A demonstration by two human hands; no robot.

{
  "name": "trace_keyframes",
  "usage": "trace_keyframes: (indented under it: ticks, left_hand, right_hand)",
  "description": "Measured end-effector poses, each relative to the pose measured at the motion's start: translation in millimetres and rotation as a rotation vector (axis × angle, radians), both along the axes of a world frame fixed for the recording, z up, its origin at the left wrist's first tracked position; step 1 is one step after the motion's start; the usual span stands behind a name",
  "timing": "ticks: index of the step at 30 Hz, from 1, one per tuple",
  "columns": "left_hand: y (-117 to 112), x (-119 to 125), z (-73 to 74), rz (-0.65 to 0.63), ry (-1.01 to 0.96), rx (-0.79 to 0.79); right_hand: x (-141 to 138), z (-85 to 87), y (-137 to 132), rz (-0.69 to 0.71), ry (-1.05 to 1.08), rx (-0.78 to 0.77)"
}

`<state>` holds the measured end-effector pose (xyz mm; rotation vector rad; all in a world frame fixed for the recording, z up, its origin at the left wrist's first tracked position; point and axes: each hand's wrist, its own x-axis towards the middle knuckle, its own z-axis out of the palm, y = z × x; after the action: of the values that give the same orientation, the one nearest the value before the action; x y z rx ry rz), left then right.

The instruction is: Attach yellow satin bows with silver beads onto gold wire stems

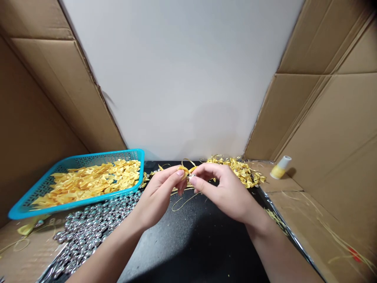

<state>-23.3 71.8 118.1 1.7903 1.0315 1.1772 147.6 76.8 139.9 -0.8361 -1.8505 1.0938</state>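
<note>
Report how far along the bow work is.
Done, apparently: the tangled gold pile behind the right hand. In hand: left hand and right hand pinch one yellow bow with gold cord. Left: the blue basket is full of loose bows, beside a heap of silver beads.

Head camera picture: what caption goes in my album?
Left hand and right hand pinch a yellow bow beside a blue basket.

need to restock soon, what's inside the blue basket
The blue basket holds a loose heap of yellow ribbon bows, thickest toward its far right end. Bare mesh floor shows at the near left corner. Anything beneath the heap is covered.
</note>
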Motion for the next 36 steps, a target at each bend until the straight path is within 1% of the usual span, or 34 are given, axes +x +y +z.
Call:
trace_keyframes:
  ticks: [2,3,5,6,7,8,12,14,16,23,25,29,31,32,33,36]
  left_hand:
    - [1,0,0.0,-0.001,-0.005,0.002]
    - [1,0,-0.1,-0.003,-0.008,-0.001]
    - [1,0,-0.3,-0.011,-0.015,-0.007]
    - [1,0,-0.4,-0.014,-0.016,-0.008]
    - [1,0,-0.4,-0.011,-0.014,-0.004]
    - [1,0,-0.4,-0.001,-0.010,0.005]
    - [-1,-1,1.1,0.062,0.034,0.048]
    - [-2,-1,2.1,0.063,0.040,0.040]
    - [-2,-1,2.4,0.052,0.037,0.024]
    - [-1,-1,-0.7,0.028,0.008,0.021]
    - [-1,0,-0.3,0.028,0.000,0.014]
    - [-1,0,1.1,-0.010,-0.030,-0.012]
    - [-1,0,0.9,-0.032,-0.043,-0.018]
    - [-1,-1,0.5,-0.031,-0.045,-0.012]
    - [0,-2,0.0,-0.021,-0.046,-0.001]
    - [1,-3,-1.4,0.004,-0.047,0.008]
  right_hand:
    - [2,-0.3,4,0.103,0.052,-0.116]
    - [4,-1.0,6,0.150,0.062,-0.149]
    - [6,-2.4,9,0.226,0.048,-0.170]
    - [7,-2.7,9,0.239,0.025,-0.159]
    - [8,-2.6,8,0.220,-0.008,-0.132]
    - [8,-2.2,7,0.167,-0.048,-0.095]
    - [4,-0.6,-4,-0.157,-0.188,0.094]
    - [0,-1.5,-8,-0.227,-0.218,0.167]
    - [-3,-2.8,-10,-0.234,-0.217,0.199]
    - [-3,-1.4,-8,-0.098,-0.072,0.124]
    - [-2,-2.4,-4,-0.012,-0.021,0.049]
    - [-1,-8.0,5,0.209,0.067,-0.185]
    - [-1,-9.7,7,0.247,0.045,-0.234]
    - [-1,-9.7,7,0.215,0.014,-0.214]
    - [-1,-9.1,6,0.146,-0.026,-0.163]
    - [1,-4.8,1,-0.128,-0.110,0.045]
